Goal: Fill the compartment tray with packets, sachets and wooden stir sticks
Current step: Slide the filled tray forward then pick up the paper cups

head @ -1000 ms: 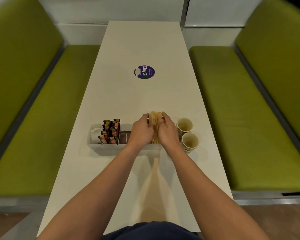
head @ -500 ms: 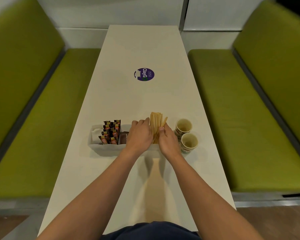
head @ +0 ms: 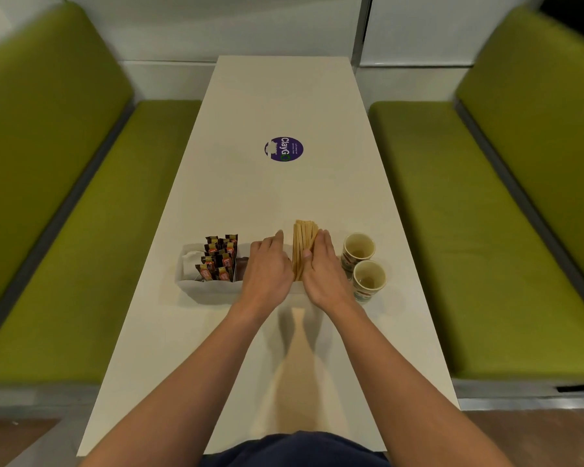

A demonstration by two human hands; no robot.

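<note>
A white compartment tray (head: 209, 288) sits on the near part of the long white table (head: 284, 197). Its left compartment holds white packets (head: 191, 261). Beside them stand several orange-brown sachets (head: 218, 257), then dark brown packets (head: 242, 264), partly hidden by my left hand. A bundle of wooden stir sticks (head: 304, 234) stands upright at the tray's right end. My right hand (head: 321, 267) holds the bundle, thumb across its front and fingers along its right side. My left hand (head: 267, 264) hovers relaxed just left of the sticks, a small gap between them.
Two paper cups (head: 358, 247) (head: 369, 278) stand just right of the tray, close to my right hand. A purple round sticker (head: 284, 149) lies flat mid-table. Green benches (head: 115, 230) (head: 469, 230) run along both sides. A white wall closes the far end.
Both hands clasped the stick bundle before. My left hand has drawn slightly left off the sticks, and a stick that leaned out to the right is back in the bundle.
</note>
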